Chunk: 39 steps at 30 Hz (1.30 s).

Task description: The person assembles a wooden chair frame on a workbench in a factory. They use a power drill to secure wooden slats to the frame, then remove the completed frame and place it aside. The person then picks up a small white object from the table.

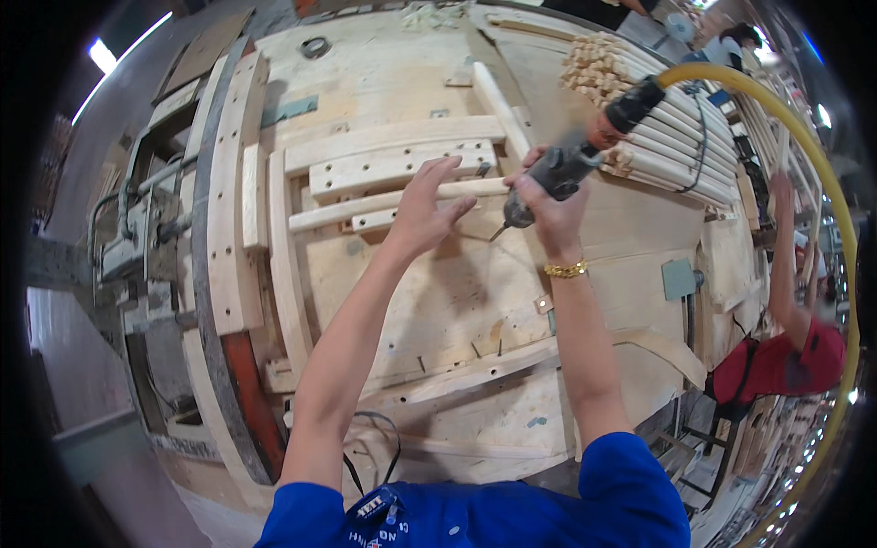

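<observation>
Bright, even overhead light; soft shadows; strong fisheye bending and dark, blurred rim.

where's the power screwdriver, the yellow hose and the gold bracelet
power screwdriver (557,173), head view, on its grey body
yellow hose (827,183), head view, on its curve at right
gold bracelet (565,270), head view, on the right wrist

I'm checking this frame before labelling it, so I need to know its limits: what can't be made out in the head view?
- Tip of the power tool: small and dark, contact with the wood unclear.
- Right hand: its fingers wrap the tool, the palm side is hidden.
- Wooden rail: partly covered by the left hand.
- Yellow hose: runs into the dark fisheye rim.
- Stacked dowels: far ends blurred.
</observation>
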{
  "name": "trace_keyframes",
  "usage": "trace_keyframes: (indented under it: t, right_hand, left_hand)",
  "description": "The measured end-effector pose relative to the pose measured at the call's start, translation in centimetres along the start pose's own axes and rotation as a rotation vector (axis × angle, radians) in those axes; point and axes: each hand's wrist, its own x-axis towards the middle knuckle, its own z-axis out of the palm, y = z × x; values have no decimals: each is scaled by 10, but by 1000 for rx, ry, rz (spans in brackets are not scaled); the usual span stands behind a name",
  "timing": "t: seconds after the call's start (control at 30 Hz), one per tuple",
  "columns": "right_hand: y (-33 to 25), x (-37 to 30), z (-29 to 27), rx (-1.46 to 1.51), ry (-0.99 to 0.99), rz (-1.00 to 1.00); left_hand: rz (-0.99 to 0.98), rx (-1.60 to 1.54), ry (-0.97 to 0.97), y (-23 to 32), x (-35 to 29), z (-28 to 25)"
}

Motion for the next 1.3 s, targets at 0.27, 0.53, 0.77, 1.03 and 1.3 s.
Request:
trace_keyframes:
  t: [0.27,0.53,0.77,1.03,1.3]
  right_hand:
    - [-6,2,12,-146,-40,-117]
    - [-2,-3,-5,-67,13,-80]
    - [3,-4,-5,81,-53,8]
    - [0,3,-7,44,-33,48]
    - [-36,34,18,290,56,-67]
  left_hand:
    - [-19,-678,-344,111,59,-22]
    - [184,-208,-258,133,63,-7]
    - [72,742,-89,-10,3,14]
    - [54,827,-119,-37,-6,27]
    - [34,789,-100,-30,-5,24]
